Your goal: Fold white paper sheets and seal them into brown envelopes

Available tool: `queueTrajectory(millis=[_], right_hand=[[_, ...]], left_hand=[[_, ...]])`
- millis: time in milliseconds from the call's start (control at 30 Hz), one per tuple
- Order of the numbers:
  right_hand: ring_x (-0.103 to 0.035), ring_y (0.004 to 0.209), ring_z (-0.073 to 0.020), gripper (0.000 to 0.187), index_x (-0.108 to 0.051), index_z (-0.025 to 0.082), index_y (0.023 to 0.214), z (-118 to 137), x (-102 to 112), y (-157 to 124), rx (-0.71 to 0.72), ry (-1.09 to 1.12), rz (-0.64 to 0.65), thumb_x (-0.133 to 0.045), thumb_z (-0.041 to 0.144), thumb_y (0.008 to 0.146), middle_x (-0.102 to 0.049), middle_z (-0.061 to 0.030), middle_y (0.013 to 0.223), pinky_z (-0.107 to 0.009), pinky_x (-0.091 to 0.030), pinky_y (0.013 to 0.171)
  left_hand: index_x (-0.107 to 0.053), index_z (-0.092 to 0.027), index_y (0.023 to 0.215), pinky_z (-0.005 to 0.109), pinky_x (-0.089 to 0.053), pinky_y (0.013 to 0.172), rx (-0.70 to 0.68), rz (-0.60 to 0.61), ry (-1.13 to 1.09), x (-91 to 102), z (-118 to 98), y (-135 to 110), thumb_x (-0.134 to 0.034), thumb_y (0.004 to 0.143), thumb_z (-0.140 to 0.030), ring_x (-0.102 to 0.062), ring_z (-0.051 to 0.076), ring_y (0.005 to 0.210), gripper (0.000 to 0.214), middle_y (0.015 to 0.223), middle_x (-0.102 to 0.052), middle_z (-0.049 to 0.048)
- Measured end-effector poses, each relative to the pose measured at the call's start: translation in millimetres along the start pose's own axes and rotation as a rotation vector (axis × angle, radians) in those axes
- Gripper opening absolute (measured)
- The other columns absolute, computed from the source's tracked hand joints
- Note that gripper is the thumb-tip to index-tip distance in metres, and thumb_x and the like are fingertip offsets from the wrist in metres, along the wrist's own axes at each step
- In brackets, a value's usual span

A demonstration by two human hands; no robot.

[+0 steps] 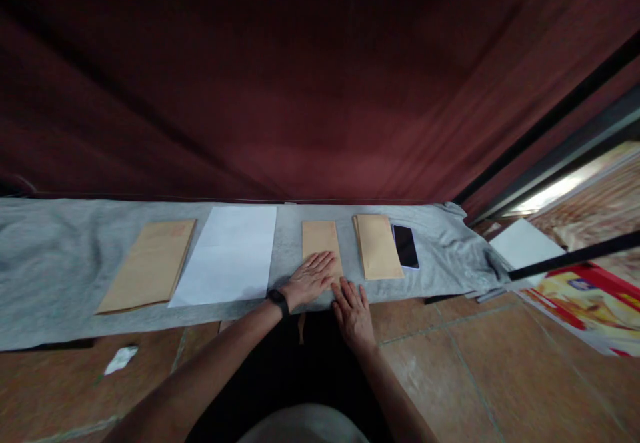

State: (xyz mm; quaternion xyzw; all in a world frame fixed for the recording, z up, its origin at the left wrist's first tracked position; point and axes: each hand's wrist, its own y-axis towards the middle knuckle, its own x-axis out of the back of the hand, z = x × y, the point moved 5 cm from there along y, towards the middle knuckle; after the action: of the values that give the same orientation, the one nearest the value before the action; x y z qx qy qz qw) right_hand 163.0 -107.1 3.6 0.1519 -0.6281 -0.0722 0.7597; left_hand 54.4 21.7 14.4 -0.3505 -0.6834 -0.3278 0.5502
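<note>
A brown paper envelope lies in front of me on the grey cloth. My left hand, with a black band at the wrist, rests flat across its lower part, fingers stretched out. At the envelope's lower right corner is my right hand, its fingers extended and the fingertips on or beside the edge. To the right sits a small stack of brown envelopes. White paper sheets lie to the left, and beyond them a stack of larger brown envelopes.
A dark phone lies beside the right stack. The grey cloth covers a long narrow surface against a dark red curtain. A red and yellow box stands at the right. A crumpled white scrap lies on the tiled floor.
</note>
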Motion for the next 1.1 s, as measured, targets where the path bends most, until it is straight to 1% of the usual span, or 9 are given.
queueTrajectory(millis=[133,333,467,600,733,867,933,1100], right_hand=[[-0.040,0.143,-0.0264,0.049,-0.039,0.026,0.152,0,-2,0,-0.016,0.009,-0.019,-0.041,0.025,0.103,-0.043,-0.0071,0.155,-0.051,-0.028,0.119],[-0.042,0.142,-0.0263,0.050,-0.037,0.027,0.153,2,2,1,-0.033,0.033,-0.054,-0.041,0.027,0.103,-0.045,-0.0071,0.154,-0.050,-0.030,0.118],[-0.043,0.142,-0.0259,0.050,-0.038,0.028,0.152,3,3,2,-0.050,0.038,-0.050,-0.041,0.028,0.103,-0.045,-0.0062,0.154,-0.050,-0.030,0.118],[-0.043,0.142,-0.0263,0.050,-0.038,0.028,0.153,3,3,3,-0.053,0.033,-0.045,-0.042,0.028,0.103,-0.044,-0.0065,0.155,-0.050,-0.030,0.118],[-0.043,0.142,-0.0261,0.050,-0.038,0.028,0.153,2,2,3,-0.049,0.031,-0.046,-0.041,0.026,0.103,-0.044,-0.0064,0.155,-0.051,-0.030,0.118],[-0.043,0.142,-0.0263,0.050,-0.039,0.028,0.152,2,2,3,-0.062,0.039,-0.054,-0.042,0.026,0.102,-0.045,-0.0060,0.154,-0.051,-0.031,0.118],[-0.043,0.141,-0.0261,0.050,-0.039,0.028,0.152,2,1,2,-0.054,0.039,-0.054,-0.043,0.025,0.102,-0.046,-0.0065,0.153,-0.051,-0.031,0.118],[-0.042,0.142,-0.0261,0.051,-0.038,0.026,0.152,1,-1,1,-0.034,0.026,-0.059,-0.043,0.022,0.101,-0.046,-0.0071,0.154,-0.051,-0.031,0.118]], left_hand=[[-0.027,-0.016,0.156,0.040,-0.012,0.123,0.033,0.005,0.024,-5.3,18,26,-0.024,0.104,-0.042,-0.019,0.018,0.152,0.059,0.163,-0.028,0.0078],[-0.028,-0.016,0.156,0.041,-0.012,0.123,0.097,-0.073,0.026,-4.5,40,59,-0.025,0.102,-0.042,-0.022,0.019,0.151,0.060,0.162,-0.031,0.0088],[-0.030,-0.014,0.155,0.042,-0.013,0.123,0.138,-0.099,0.018,-3.7,53,77,-0.029,0.101,-0.045,-0.023,0.022,0.151,0.062,0.161,-0.033,0.0106],[-0.026,-0.018,0.157,0.046,-0.013,0.122,0.166,-0.131,0.011,-4.6,61,89,-0.031,0.100,-0.046,-0.024,0.024,0.150,0.064,0.161,-0.033,0.0095],[-0.025,-0.024,0.157,0.049,-0.011,0.122,0.199,-0.162,0.009,-7.3,62,88,-0.033,0.099,-0.046,-0.024,0.025,0.150,0.063,0.161,-0.035,0.0068],[-0.031,-0.030,0.155,0.053,-0.008,0.122,0.221,-0.155,-0.006,-9.5,57,79,-0.035,0.099,-0.047,-0.022,0.026,0.151,0.059,0.159,-0.038,0.0021],[-0.032,-0.031,0.155,0.054,-0.008,0.122,0.208,-0.124,-0.019,-10.6,54,72,-0.034,0.099,-0.046,-0.021,0.026,0.151,0.057,0.159,-0.038,0.0005],[-0.028,-0.033,0.156,0.054,-0.007,0.122,0.127,-0.071,-0.026,-10.7,40,50,-0.029,0.101,-0.047,-0.018,0.024,0.152,0.057,0.160,-0.036,-0.0014]])
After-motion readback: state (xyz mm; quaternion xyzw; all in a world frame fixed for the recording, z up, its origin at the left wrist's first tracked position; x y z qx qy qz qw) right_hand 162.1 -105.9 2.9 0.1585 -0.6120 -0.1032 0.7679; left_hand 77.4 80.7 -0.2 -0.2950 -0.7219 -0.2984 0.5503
